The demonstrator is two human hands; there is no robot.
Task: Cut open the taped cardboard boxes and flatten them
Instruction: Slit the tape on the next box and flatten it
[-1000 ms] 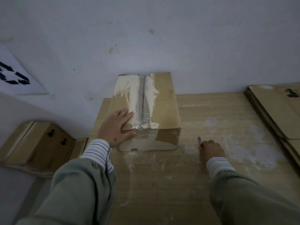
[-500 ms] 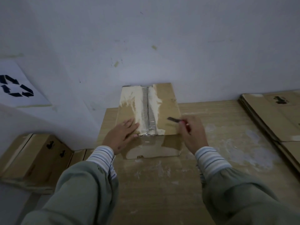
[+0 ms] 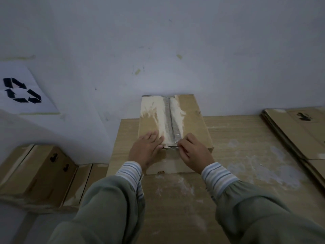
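Worktop: I see a pale wood-grain worktop (image 3: 246, 138) smeared with white, powdery patches, thickest to the right of the box and in front of it.
Wall: a plain bluish-white wall (image 3: 175, 41) stands right behind the worktop, with a few small scraps of tape or stains on it.
Sign: a white sheet with a black recycling symbol (image 3: 22, 90) hangs on the wall at far left.
Right stack: flattened cardboard sheets (image 3: 295, 134) lie piled at the worktop's right edge, well apart from the box.
Lower left: more folded cardboard (image 3: 38, 175) with dark printed marks lies below the worktop's level, against the wall.
Box: the cardboard box (image 3: 191, 120) sits on the worktop with its far end against the wall; a strip of shiny tape (image 3: 171, 124) runs down the middle of its top, over torn, whitish paper.
Left hand: my left hand (image 3: 146, 150) lies flat on the box's near left top, fingers straight and pressing down, fingertips just beside the tape.
Right hand: my right hand (image 3: 193, 152) is curled around a thin blade (image 3: 173, 147), pinching it; the blade lies level along the near top edge of the box, its tip at the tape's near end, close to the left thumb.
Sleeves: grey-green sleeves with striped cuffs cover both arms.
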